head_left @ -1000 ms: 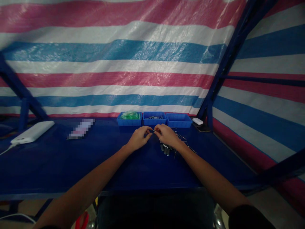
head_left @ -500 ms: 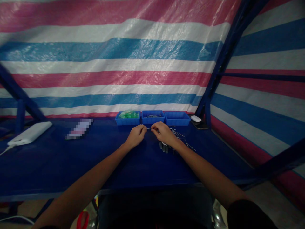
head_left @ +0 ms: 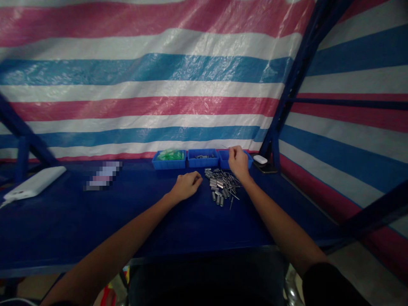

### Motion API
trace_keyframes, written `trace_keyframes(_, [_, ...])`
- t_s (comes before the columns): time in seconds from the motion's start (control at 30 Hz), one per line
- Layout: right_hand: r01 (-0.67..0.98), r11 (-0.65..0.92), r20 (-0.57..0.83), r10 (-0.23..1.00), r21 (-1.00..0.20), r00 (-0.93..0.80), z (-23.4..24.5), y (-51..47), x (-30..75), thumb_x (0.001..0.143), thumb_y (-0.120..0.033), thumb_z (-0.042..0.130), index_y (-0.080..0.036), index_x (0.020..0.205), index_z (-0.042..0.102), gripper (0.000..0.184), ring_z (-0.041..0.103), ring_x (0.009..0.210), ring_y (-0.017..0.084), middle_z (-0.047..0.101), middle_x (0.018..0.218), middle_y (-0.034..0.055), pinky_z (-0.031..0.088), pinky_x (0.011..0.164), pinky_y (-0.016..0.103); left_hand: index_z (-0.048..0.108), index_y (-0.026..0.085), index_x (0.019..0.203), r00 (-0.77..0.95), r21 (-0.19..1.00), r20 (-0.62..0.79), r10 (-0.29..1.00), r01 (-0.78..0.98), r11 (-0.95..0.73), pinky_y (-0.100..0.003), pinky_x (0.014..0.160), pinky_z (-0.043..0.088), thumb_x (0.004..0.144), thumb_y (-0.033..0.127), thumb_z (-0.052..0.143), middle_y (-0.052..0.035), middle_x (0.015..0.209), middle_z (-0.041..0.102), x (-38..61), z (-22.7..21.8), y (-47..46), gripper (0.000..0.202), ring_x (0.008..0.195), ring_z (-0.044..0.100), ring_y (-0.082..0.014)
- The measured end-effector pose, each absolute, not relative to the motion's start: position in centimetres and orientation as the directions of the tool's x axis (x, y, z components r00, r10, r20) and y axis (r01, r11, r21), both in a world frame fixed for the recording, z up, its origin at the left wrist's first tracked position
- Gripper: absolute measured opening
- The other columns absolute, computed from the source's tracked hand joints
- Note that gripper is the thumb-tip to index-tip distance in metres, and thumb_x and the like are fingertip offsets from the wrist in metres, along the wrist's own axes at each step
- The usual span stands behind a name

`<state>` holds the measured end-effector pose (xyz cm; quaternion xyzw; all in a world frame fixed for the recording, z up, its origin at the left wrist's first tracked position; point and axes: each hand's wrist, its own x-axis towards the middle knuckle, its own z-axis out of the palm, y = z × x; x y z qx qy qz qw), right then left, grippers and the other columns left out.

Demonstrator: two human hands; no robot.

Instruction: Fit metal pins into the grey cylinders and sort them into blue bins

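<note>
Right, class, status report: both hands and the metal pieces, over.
Left hand curled shut on the table. Right hand at the right blue tray, grip unclear. Metal pieces piled between them, nothing blocking.

This looks like a makeshift piecework workshop, an improvised assembly stall rather than a fitted room. The walls are sheets of red, white and blue striped tarpaulin (head_left: 143, 85) stretched over a dark blue steel frame (head_left: 287, 93). A long workbench (head_left: 95, 221) covered in deep blue fills the space. At 12 o'clock on it stands a row of three small blue bins: one with green pieces (head_left: 168, 158), one with small metal parts (head_left: 203, 158) and a third (head_left: 247, 160). A loose heap of metal sleeves and pins (head_left: 221, 185) lies at 1 o'clock. A white power bank (head_left: 33, 183) sits at 10 o'clock, and bare floor (head_left: 366, 272) shows at 4 o'clock.
</note>
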<state>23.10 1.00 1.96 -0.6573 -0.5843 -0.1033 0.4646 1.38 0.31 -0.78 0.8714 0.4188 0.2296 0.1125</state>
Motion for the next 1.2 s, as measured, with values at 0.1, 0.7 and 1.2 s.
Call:
trace_keyframes(0.1, [0.801, -0.074, 0.600, 0.623, -0.594, 0.502, 2.0, 2.0, 25.0, 0.089, -0.036, 0.034, -0.015, 0.090, 0.054, 0.029, 0.057, 0.075, 0.022, 0.063, 0.079, 0.0086, 0.037, 0.066, 0.029, 0.052, 0.023, 0.106, 0.568, 0.244, 0.334, 0.752, 0.719, -0.651, -0.035, 0.078, 0.037, 0.082, 0.036, 0.046, -0.0042, 0.093, 0.061, 2.9, -1.1, 0.9, 0.028, 0.091, 0.055, -0.0218])
trace_keyframes(0.7, [0.939, 0.285, 0.415, 0.891, -0.190, -0.186, -0.2, -0.4, 19.8, 0.090, -0.023, 0.033, -0.017, 0.099, 0.056, 0.025, 0.055, 0.088, 0.018, 0.061, 0.095, 0.0079, 0.036, 0.075, 0.026, 0.055, 0.023, 0.100, 0.595, 0.073, 0.369, 0.714, 0.747, -0.660, -0.033, 0.074, 0.033, 0.086, 0.036, 0.042, -0.0040, 0.097, 0.059, 3.3, -1.4, 0.5, 0.023, 0.094, 0.051, -0.0204])
trace_keyframes(1.2, [0.859, 0.431, 0.437, 0.852, -0.277, -0.287, -1.6, 1.0, 20.7, 0.079, -0.012, 0.048, -0.015, 0.072, 0.062, 0.015, 0.053, 0.075, 0.016, 0.060, 0.075, 0.0049, 0.036, 0.068, 0.024, 0.055, 0.025, 0.100, 0.552, 0.204, 0.317, 0.771, 0.754, -0.624, -0.038, 0.079, 0.034, 0.083, 0.036, 0.046, -0.0031, 0.096, 0.059, 2.8, -1.9, 1.1, 0.022, 0.096, 0.051, -0.0218])
